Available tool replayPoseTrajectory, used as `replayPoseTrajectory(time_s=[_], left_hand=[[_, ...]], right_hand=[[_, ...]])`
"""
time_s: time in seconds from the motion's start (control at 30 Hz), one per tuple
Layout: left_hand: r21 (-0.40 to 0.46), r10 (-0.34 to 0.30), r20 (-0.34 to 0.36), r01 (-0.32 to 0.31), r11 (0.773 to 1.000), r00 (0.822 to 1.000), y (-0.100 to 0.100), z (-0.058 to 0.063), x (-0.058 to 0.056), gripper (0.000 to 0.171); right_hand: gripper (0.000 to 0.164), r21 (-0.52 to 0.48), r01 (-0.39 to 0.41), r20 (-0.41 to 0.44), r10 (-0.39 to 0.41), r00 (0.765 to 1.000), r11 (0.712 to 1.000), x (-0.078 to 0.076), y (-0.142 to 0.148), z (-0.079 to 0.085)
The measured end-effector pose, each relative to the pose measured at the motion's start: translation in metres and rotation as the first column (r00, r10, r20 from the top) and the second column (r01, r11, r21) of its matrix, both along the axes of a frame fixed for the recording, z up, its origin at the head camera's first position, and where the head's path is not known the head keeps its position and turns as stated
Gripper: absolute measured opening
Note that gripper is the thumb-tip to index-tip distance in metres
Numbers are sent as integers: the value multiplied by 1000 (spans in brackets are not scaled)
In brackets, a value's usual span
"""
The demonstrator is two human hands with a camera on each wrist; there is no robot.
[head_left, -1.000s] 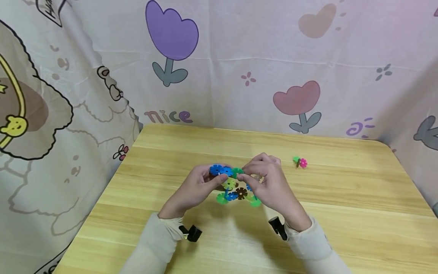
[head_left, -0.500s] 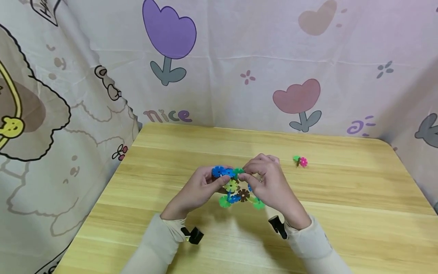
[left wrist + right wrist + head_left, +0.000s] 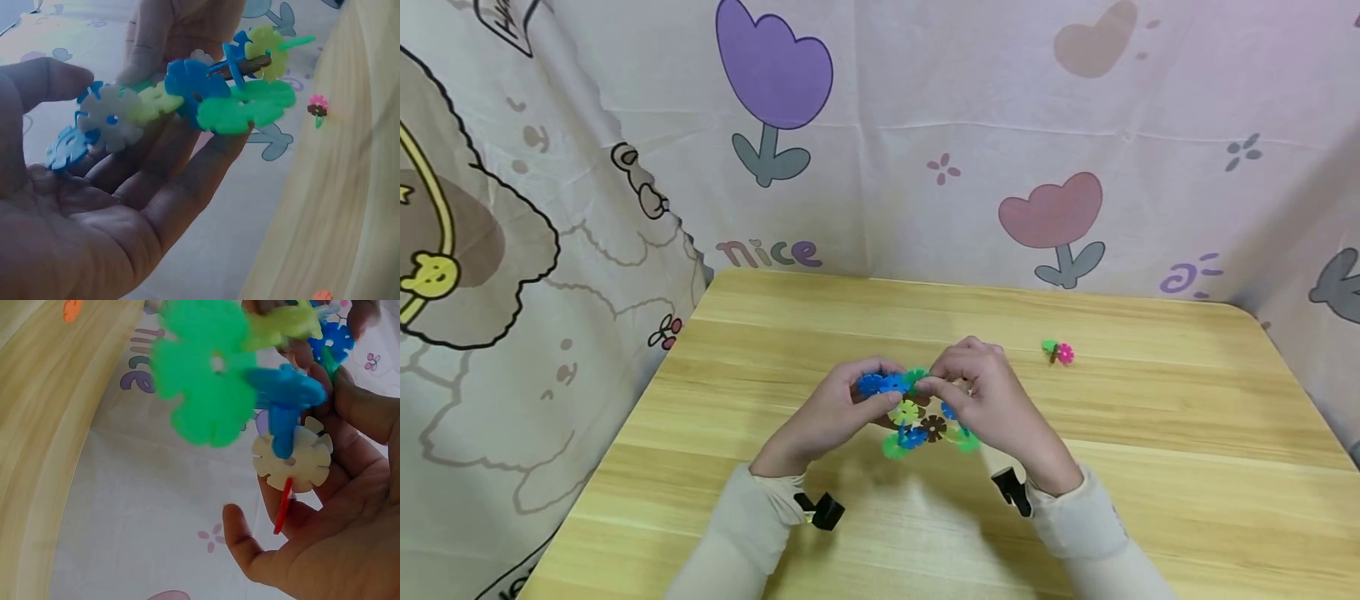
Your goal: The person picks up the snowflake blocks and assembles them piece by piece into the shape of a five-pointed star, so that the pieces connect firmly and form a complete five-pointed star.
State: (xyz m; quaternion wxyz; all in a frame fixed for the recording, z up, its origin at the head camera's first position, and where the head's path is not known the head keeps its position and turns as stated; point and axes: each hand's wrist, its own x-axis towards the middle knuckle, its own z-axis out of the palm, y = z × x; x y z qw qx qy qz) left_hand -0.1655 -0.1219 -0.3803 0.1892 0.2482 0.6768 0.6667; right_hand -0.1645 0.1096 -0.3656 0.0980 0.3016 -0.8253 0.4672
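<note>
Both hands hold up one built piece of slotted plastic snowflake discs. In the head view my left hand (image 3: pixel 823 417) grips its left side, thumb over the blue discs (image 3: pixel 891 384) and fingers behind. My right hand (image 3: pixel 992 404) pinches a green disc (image 3: pixel 917 379) at the top between thumb and index finger. A brown disc (image 3: pixel 933 428) and light green discs (image 3: pixel 895 446) hang lower in the piece. The left wrist view shows a whitish disc (image 3: pixel 111 117) beside my left thumb. In the right wrist view, a cream disc (image 3: pixel 294 456) with a red disc (image 3: pixel 283 507) lies against my right fingers.
A small cluster of pink, green and brown discs (image 3: pixel 1060 353) lies on the wooden table (image 3: pixel 1150 400), behind and right of my hands. An orange disc (image 3: pixel 323 294) shows at the edge of the left wrist view. Printed cloth (image 3: pixel 910 225) hangs behind the table.
The top blue discs have dipped and tilted slightly, with my left thumb pressing lower beside them. Both hands keep their holds in nearly the same place.
</note>
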Motion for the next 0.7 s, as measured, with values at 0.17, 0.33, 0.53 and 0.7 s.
replayPoseTrajectory(time_s=[0.17,0.33,0.53,0.7], left_hand=[[-30,31,-51,-33,999,998,4,-2,0,21],[-53,108,-96,-114,992,989,4,-3,-2,14],[4,233,-73,-234,972,970,-2,0,-3,11],[22,277,-48,-276,961,960,-2,-2,-4,12]], right_hand=[[18,32,-9,-1,9,1000,999,-1,-1,-1],[15,-21,-40,55,41,998,999,-3,5,3],[14,-96,-51,84,60,995,994,-3,13,5],[15,-104,-83,71,90,993,991,-4,13,6]])
